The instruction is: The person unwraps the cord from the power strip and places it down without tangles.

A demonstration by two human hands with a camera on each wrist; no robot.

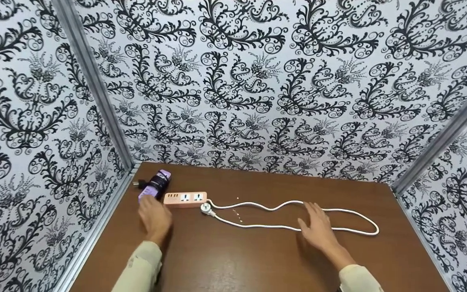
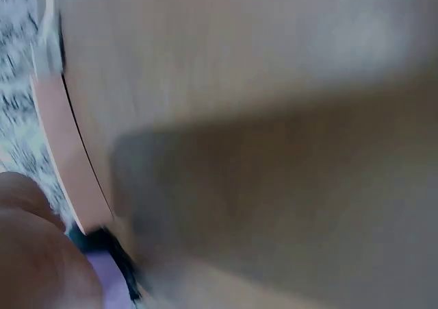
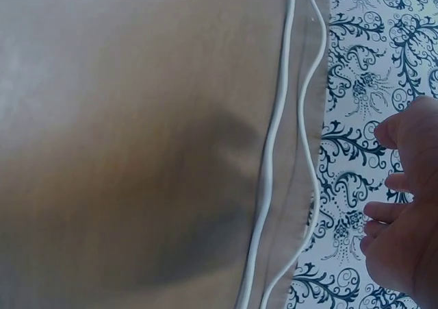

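An orange power strip (image 1: 185, 200) with white sockets lies left of centre on the table. Its white cable (image 1: 266, 226) stretches rightward in a long loop, and its white plug (image 1: 206, 208) rests by the strip's right end. Further left is a purple power strip (image 1: 148, 191) with a black cord (image 1: 159, 181) wrapped round it. My left hand (image 1: 155, 217), blurred, is at the purple strip's near end and covers part of it; contact is hidden. Over the white cable my right hand (image 1: 318, 227) hovers, fingers extended and thumb apart, holding nothing.
The brown wooden table (image 1: 233, 255) meets patterned walls (image 1: 241, 101) at the back and both sides. Grey metal posts (image 1: 95, 81) stand at the corners. Small pale specks (image 1: 236, 215) lie between the two runs of cable.
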